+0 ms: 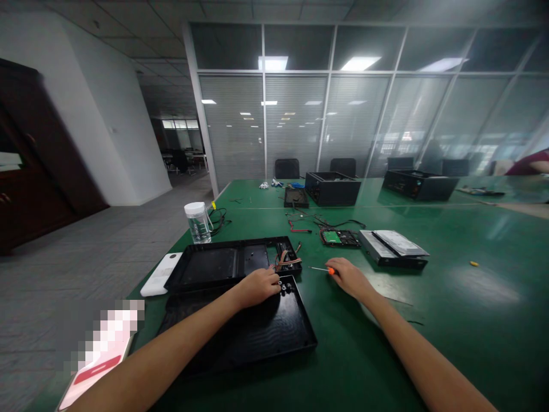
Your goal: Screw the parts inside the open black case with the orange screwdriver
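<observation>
My right hand (346, 277) is wrapped round a screwdriver (331, 270) with an orange handle. Its thin shaft points left, just above the green table. My left hand (259, 287) is closed, fingers pinched together at the inner edge of a black plastic cover (274, 332); whatever they hold is hidden. Right beside those fingertips, several small dark round parts (286, 287) lie on the cover. Behind it sits a shallow black casing (214, 266), from whose right end a multicoloured ribbon cable (287, 262) sticks out.
A clear bottle (198, 223) with a white lid stands at the left edge, near a white object (160, 276) and a phone (98, 366). A circuit board (341, 237) and a metal drive box (392, 252) lie ahead. Farther back are black cases (332, 190). A person's sleeve (529, 163) shows far right.
</observation>
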The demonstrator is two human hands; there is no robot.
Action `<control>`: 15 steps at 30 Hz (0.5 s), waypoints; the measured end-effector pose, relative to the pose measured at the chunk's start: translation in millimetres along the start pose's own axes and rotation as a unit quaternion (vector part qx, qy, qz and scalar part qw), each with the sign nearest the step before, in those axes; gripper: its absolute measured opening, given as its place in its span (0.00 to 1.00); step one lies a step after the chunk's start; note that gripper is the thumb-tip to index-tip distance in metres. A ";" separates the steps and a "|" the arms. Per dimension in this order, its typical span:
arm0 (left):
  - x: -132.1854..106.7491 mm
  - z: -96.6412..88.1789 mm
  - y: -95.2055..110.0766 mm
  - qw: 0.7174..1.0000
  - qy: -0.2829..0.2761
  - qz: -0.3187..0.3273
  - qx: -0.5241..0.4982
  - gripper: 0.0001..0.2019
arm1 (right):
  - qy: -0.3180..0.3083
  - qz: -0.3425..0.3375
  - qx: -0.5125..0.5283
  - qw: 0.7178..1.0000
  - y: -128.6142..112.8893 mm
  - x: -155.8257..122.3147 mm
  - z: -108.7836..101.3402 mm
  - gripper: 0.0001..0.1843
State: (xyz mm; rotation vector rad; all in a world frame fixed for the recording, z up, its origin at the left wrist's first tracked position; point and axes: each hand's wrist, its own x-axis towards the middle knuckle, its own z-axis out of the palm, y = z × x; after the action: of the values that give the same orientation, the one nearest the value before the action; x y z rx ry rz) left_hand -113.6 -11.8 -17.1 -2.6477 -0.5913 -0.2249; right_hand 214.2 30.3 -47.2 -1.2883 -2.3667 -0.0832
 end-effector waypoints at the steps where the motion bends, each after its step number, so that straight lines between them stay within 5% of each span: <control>1: -0.3 -0.7 -0.2 1.000 0.005 0.009 -0.001 0.08 | 0.001 -0.003 0.003 1.000 -1.5 0.8 0.0 0.16; 9: 1.2 -7.9 7.0 0.999 0.010 -0.008 -0.047 0.09 | 0.007 -0.018 0.026 0.999 -9.5 -1.0 -6.2 0.17; 15: 19.1 -10.6 7.3 0.982 0.027 -0.111 -0.150 0.09 | 0.019 -0.016 0.038 0.999 -13.7 -2.7 -8.4 0.17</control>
State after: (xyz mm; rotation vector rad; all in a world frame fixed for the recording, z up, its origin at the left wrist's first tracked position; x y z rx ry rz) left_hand -94.0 -15.2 -5.5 -2.8461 -0.8981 -0.4847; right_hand 207.3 18.4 -38.6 -1.2022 -2.3353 -0.0264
